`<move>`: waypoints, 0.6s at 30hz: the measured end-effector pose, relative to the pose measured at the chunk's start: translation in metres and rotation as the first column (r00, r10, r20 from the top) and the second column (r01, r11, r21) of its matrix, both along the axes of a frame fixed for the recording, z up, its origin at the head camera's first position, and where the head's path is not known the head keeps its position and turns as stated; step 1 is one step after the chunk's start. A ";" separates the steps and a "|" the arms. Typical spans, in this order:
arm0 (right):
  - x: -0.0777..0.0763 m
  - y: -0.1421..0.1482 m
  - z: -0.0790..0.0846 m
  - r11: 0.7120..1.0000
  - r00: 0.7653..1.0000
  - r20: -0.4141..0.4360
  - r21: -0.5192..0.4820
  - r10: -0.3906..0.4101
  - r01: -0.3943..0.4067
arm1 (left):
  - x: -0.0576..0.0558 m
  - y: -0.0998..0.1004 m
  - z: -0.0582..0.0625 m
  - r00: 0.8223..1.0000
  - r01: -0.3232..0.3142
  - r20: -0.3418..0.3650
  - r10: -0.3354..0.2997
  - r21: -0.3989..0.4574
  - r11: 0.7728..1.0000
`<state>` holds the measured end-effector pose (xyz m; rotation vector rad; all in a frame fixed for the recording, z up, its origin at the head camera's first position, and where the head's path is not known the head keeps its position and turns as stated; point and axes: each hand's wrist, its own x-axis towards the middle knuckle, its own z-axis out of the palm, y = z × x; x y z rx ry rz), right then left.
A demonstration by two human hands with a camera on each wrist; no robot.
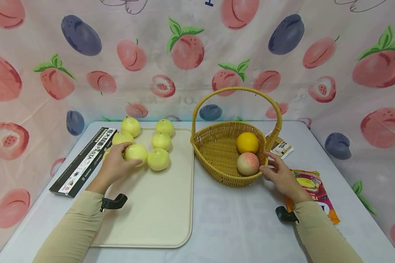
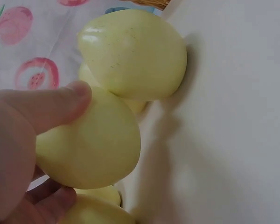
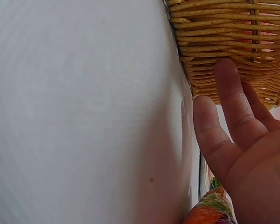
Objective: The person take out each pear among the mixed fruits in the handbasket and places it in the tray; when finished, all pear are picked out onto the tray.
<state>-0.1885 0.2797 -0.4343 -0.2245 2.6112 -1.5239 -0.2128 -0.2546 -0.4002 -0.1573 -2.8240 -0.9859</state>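
My left hand (image 1: 116, 165) grips a pale yellow-green fruit (image 2: 95, 140), thumb on one side and fingers curled on the other. Beside it, a similar fruit with a tapered end (image 2: 133, 56) rests on the cream tray (image 1: 151, 215). Several more such fruits (image 1: 161, 141) stand in two rough rows at the tray's far end. My right hand (image 1: 284, 179) is at the right side of a wicker basket (image 1: 214, 170), its nearly straight fingers (image 3: 231, 88) against the outer weave. Inside the basket lie an orange (image 1: 247, 143) and a peach (image 1: 248, 164).
A black-and-white pasta box (image 1: 83, 160) lies slanted along the tray's left side. The basket's tall arched handle (image 1: 237, 88) rises above it. A colourful snack bag (image 1: 316, 191) lies under and beyond my right wrist, and a small brown-and-white packet (image 1: 281, 148) lies behind the basket.
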 end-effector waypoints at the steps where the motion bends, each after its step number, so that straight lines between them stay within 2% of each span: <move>1: 0.000 0.000 0.000 1.000 1.000 -0.001 0.001 -0.001 0.001 | 0.000 0.000 0.000 1.000 0.004 0.002 -0.004 -0.005 1.000; 8: 0.000 0.000 0.000 1.000 1.000 -0.010 0.000 -0.002 0.002 | 0.000 0.003 -0.001 1.000 0.021 0.009 -0.021 -0.017 1.000; 18: 0.000 0.000 0.000 1.000 1.000 -0.010 -0.003 0.003 -0.003 | 0.001 0.003 -0.002 0.996 0.050 0.080 -0.046 -0.057 0.997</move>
